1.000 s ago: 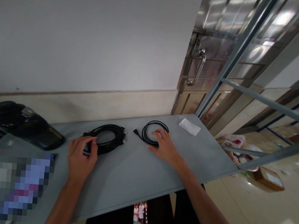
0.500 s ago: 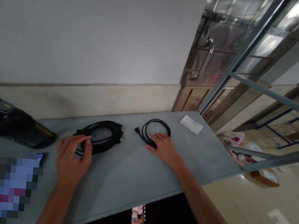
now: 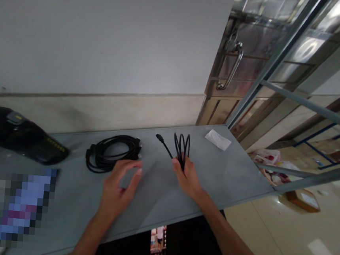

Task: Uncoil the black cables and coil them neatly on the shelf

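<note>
My right hand (image 3: 188, 176) is closed on a small coiled black cable (image 3: 182, 146), which stands lifted on edge above the grey table (image 3: 228, 176), one plug end sticking out to the left. My left hand (image 3: 118, 188) hovers over the table with fingers apart and nothing in it, just right of a larger black cable coil (image 3: 112, 153) that lies flat.
A black bag (image 3: 20, 138) lies at the table's far left, with a blurred-out item in front of it. A white paper slip (image 3: 217, 139) sits near the far right corner. Metal shelf posts and a steel door stand to the right. A phone screen glows below the table edge.
My right hand has lifted the small coil off the table and tipped it upright. My left hand has let go of the larger coil and moved right, toward the middle.
</note>
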Demonstrator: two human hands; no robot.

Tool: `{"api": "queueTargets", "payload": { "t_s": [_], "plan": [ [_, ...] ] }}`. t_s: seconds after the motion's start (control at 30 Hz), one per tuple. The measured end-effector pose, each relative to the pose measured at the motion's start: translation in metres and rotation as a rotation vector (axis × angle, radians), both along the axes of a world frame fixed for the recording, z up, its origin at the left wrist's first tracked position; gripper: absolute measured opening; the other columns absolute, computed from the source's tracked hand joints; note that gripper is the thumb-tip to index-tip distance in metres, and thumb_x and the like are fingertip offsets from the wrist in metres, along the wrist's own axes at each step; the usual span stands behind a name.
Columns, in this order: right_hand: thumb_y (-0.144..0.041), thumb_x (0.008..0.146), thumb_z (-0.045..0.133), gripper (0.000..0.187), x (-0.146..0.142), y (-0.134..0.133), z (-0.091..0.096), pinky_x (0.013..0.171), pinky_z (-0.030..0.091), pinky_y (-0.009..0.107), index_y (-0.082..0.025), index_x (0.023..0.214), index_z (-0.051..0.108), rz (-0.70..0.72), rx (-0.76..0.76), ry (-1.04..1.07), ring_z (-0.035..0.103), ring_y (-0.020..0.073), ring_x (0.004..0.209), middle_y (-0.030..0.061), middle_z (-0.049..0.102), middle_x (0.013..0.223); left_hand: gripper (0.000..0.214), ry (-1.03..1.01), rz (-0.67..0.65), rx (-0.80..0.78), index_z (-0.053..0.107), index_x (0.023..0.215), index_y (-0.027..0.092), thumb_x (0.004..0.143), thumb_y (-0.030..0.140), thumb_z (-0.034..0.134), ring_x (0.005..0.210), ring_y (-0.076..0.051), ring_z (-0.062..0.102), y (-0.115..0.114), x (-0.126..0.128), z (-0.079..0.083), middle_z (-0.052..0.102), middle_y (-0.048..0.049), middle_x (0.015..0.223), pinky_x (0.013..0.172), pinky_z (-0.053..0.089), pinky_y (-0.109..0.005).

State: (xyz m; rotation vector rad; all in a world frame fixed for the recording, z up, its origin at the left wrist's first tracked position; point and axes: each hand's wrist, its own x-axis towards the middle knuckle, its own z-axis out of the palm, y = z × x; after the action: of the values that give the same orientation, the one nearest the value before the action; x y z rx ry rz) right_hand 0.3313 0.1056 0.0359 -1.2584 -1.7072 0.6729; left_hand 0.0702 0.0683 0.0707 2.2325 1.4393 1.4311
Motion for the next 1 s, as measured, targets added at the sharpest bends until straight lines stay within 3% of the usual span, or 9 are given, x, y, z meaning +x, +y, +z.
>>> {"api": "queueTargets", "payload": {
  "t_s": [0.1,0.2,0.27,0.33,0.43,0.63,0.73,0.83,1.0],
  "plan": [
    [-0.067,0.121,0.034,0.053,-0.018,-0.035,0.009,0.070,0.055,0.031,-0.025,0.103,0.061,0.137,-0.017,0.198,0.067,0.0203,0.078,0.0040,0.069,0.088,0.038,-0.170,-0.173,-0.224,0.070,0.150,0.032,0.114,0.041,0.063,0.132,-0.032,0.076,-0.024,0.046,0.003,0.078,-0.0102,0.147,0.110,0.065,-0.052],
    [-0.065,0.122,0.033,0.055,-0.030,-0.061,0.019,0.072,0.055,0.031,-0.023,0.113,0.066,0.280,-0.088,0.292,0.062,0.0193,0.076,0.0038,0.068,0.089,0.042,-0.405,-0.177,-0.365,0.075,0.145,0.027,0.114,0.051,0.062,0.135,-0.033,0.075,-0.038,0.076,0.014,0.079,-0.0129,0.146,0.115,0.063,-0.050],
    [-0.065,0.122,0.034,0.056,-0.032,-0.069,0.027,0.069,0.052,0.031,-0.022,0.103,0.066,0.316,-0.132,0.318,0.056,0.0178,0.070,0.0016,0.063,0.081,0.036,-0.549,-0.132,-0.444,0.081,0.126,0.023,0.111,0.053,0.067,0.121,-0.031,0.080,-0.041,0.085,0.024,0.085,-0.0117,0.129,0.108,0.065,-0.044],
    [-0.064,0.122,0.035,0.058,-0.030,-0.073,0.035,0.069,0.050,0.031,-0.023,0.090,0.061,0.342,-0.141,0.329,0.054,0.0172,0.068,0.0004,0.058,0.076,0.031,-0.662,-0.133,-0.504,0.080,0.110,0.022,0.106,0.053,0.075,0.089,-0.024,0.081,-0.040,0.086,0.034,0.085,-0.0068,0.104,0.089,0.067,-0.036],
    [-0.061,0.123,0.034,0.059,-0.022,-0.074,0.048,0.080,0.054,0.032,-0.024,0.087,0.062,0.400,-0.132,0.316,0.064,0.0189,0.079,0.0030,0.066,0.083,0.030,-0.733,-0.174,-0.539,0.076,0.096,0.022,0.102,0.052,0.082,0.062,-0.017,0.069,-0.040,0.079,0.043,0.077,-0.0007,0.081,0.068,0.061,-0.030],
    [-0.063,0.122,0.038,0.058,0.009,-0.079,0.048,0.102,0.059,0.037,-0.022,0.112,0.077,0.316,-0.177,0.307,0.078,0.0229,0.105,0.0090,0.084,0.109,0.037,-0.864,-0.051,-0.533,0.077,0.102,0.023,0.095,0.058,0.087,0.084,-0.024,0.079,-0.051,0.049,0.052,0.081,-0.0053,0.091,0.088,0.065,-0.037],
    [-0.072,0.119,0.038,0.065,0.037,-0.079,0.040,0.089,0.063,0.037,-0.020,0.113,0.076,0.206,-0.199,0.394,0.081,0.0231,0.094,0.0114,0.086,0.103,0.046,-0.994,0.003,-0.557,0.074,0.107,0.023,0.088,0.061,0.091,0.072,-0.024,0.076,-0.060,0.028,0.064,0.079,-0.0034,0.084,0.072,0.066,-0.037],
    [-0.078,0.115,0.043,0.066,0.072,-0.079,0.034,0.069,0.061,0.032,-0.020,0.103,0.072,0.091,-0.204,0.478,0.077,0.0198,0.073,0.0089,0.081,0.086,0.043,-1.052,-0.002,-0.570,0.071,0.105,0.024,0.086,0.056,0.093,0.057,-0.018,0.063,-0.070,0.008,0.075,0.068,0.0026,0.073,0.051,0.054,-0.029],
    [-0.083,0.110,0.055,0.066,0.132,-0.085,0.027,0.043,0.031,0.021,-0.022,0.082,0.061,-0.161,-0.175,0.524,0.040,0.0089,0.043,-0.0066,0.046,0.055,0.054,-1.023,0.068,-0.563,0.076,0.125,0.025,0.083,0.050,0.098,0.047,-0.007,0.031,-0.082,-0.017,0.076,0.037,0.0125,0.062,0.044,0.029,-0.018]
  ]
}}
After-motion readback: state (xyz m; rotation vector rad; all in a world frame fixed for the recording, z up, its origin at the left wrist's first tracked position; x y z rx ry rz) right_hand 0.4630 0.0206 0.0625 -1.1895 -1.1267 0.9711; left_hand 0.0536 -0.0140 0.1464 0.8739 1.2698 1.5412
